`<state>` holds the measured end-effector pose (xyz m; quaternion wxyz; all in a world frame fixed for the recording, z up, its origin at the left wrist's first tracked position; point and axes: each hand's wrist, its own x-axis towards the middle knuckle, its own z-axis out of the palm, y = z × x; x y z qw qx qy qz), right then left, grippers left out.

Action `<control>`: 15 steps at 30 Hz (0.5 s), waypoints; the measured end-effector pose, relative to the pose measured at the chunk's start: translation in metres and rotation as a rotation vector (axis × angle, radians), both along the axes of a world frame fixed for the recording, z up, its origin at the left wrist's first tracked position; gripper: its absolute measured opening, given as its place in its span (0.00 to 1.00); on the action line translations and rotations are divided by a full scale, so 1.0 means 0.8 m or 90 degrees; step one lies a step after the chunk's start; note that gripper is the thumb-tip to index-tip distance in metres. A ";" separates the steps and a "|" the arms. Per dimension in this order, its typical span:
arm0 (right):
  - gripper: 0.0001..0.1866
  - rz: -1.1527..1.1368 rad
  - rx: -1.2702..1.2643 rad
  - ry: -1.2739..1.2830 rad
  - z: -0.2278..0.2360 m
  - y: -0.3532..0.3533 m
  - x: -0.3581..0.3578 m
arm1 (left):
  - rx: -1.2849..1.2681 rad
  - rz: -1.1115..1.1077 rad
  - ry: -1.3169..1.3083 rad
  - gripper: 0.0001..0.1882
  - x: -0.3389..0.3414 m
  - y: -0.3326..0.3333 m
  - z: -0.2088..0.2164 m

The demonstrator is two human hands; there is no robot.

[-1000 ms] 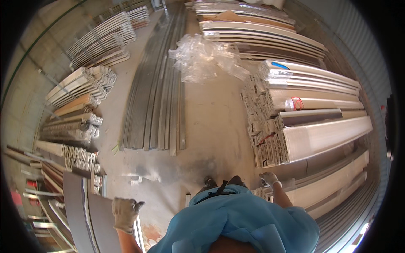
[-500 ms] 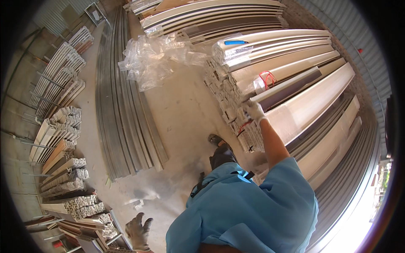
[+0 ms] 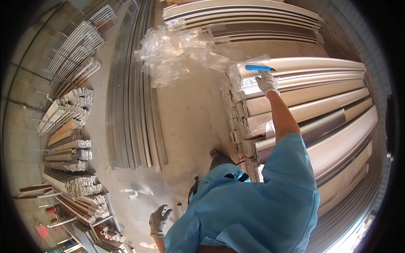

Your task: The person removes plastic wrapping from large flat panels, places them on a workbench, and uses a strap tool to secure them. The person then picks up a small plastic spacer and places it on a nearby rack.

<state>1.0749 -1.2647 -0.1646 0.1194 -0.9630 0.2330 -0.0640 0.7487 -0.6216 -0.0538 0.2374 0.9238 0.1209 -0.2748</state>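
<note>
blue tool: a slim blue utility-knife-like tool point(image 3: 258, 68) lay flat on top of the stack of pale long profiles point(image 3: 320, 90), near the stack's wrapped end.
tool axis: ran roughly along the profiles' length, dark tip pointing away from the stack end.
bearing from hands: just above the right hand point(image 3: 267, 82) in the view, i.e. just beyond the fingertips; well apart from the left hand point(image 3: 159, 220).
nearer hand: right, by far.
right arm pose: stretched fully forward over the stack, gloved, palm down, fingers loosely curled; resting on the top profile just short of the tool; contact with the tool could not be told; nothing clearly gripped.
left arm pose: hung low behind the body, away from the stack; gloved, fingers spread, empty.
around the stack: loose clear plastic wrap point(image 3: 177, 52) lay on the concrete floor point(image 3: 190, 114) off the stack end; grey metal channels point(image 3: 130, 101) lay farther across that floor.
</note>
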 end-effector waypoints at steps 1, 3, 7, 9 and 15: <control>0.23 0.009 -0.025 0.024 0.001 -0.006 0.012 | 0.031 0.009 0.003 0.24 -0.004 -0.004 -0.004; 0.21 0.033 -0.066 0.031 0.002 -0.015 0.034 | 0.011 0.070 0.038 0.24 -0.016 -0.007 -0.015; 0.20 0.044 -0.153 0.136 -0.002 -0.031 0.064 | -0.017 0.130 0.082 0.23 -0.057 -0.006 -0.045; 0.16 0.064 -0.164 0.129 -0.011 -0.039 0.076 | 0.022 0.115 0.124 0.20 -0.074 -0.007 -0.057; 0.09 0.113 -0.255 0.142 -0.033 -0.060 0.089 | -0.027 0.182 0.132 0.17 -0.101 -0.027 -0.078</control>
